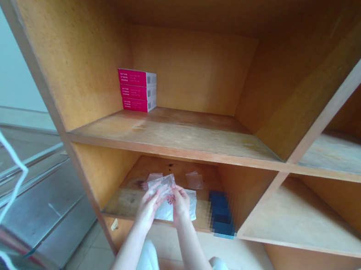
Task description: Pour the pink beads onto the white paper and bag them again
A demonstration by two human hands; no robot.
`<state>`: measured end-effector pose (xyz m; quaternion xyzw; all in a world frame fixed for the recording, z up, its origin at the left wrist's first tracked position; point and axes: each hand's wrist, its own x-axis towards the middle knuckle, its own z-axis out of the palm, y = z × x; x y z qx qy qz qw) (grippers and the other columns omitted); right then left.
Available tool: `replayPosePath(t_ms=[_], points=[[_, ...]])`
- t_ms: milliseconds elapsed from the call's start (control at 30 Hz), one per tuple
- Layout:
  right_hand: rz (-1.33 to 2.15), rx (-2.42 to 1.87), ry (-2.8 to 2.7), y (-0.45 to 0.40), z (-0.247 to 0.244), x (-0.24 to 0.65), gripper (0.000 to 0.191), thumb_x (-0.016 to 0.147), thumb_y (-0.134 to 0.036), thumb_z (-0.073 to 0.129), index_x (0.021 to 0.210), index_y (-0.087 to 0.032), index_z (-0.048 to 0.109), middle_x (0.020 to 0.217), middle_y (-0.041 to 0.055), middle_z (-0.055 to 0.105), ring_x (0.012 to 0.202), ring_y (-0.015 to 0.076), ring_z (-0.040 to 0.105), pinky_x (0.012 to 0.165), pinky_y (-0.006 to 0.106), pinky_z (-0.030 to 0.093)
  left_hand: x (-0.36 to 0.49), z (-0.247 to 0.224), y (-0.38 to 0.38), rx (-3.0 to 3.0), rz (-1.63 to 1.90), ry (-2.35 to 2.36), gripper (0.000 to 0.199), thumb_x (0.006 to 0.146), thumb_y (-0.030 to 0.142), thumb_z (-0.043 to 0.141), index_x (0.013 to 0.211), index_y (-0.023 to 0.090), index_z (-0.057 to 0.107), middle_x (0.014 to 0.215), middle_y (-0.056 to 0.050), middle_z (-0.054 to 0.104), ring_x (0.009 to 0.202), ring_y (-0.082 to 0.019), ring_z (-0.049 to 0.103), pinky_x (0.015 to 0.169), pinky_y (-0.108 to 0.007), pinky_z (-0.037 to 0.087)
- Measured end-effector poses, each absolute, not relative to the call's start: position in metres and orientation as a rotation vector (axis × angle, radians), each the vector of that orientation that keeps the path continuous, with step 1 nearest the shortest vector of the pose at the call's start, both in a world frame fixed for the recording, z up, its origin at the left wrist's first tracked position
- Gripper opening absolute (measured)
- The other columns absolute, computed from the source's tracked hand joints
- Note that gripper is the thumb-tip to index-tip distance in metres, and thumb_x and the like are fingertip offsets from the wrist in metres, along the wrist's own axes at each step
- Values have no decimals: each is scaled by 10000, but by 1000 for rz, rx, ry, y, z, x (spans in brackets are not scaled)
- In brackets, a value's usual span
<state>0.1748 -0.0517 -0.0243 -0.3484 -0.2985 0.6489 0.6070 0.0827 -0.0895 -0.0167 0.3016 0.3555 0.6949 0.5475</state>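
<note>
Between my two hands I hold a small clear plastic bag (pixel 165 182) above the lower shelf. My left hand (pixel 149 201) grips its left side, and the fingers of my right hand (pixel 180 201) are closed on its right side. Whether anything lies inside the bag is too small to tell. Below my hands a white sheet or packet (pixel 192 202) lies on the shelf, partly hidden by them. More clear bags (pixel 194 181) rest farther back on the right. A pinkish packet (pixel 155 177) sits just behind the held bag, partly covered by it.
Three pink-and-white boxes (pixel 138 91) are stacked at the left of the upper shelf (pixel 195 130). A dark blue pixelated item (pixel 221 213) lies at the lower compartment's right. At the left stand a metal cart (pixel 49 205) and a hanging white cable (pixel 17 167).
</note>
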Motion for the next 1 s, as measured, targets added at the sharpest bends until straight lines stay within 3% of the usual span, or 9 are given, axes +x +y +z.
replayPosePath(t_ms=[267,567,1000], points=[[1521,-903,-791,-46,-20,189,170,589,-310,618,686,-176,579,567,-16,572,426,91,459,412,222,328,81,-18,-92,765,1603,926,434,678,313,643,1068,144,554,1070,-126,621,1020,-259,563,889,-399,428],[1591,-943,-1074,-44,-12,211,167,551,-279,639,630,-151,565,531,14,611,455,131,543,482,250,413,65,0,-75,1000,1404,1261,301,576,355,712,776,135,664,812,-81,683,777,-207,627,742,-326,473],[1530,-976,-1389,-44,-3,222,130,587,-281,623,586,-158,580,523,17,636,502,148,577,548,251,404,51,7,-59,1177,1377,1317,274,554,310,727,780,161,680,848,-82,683,829,-218,605,785,-313,427]])
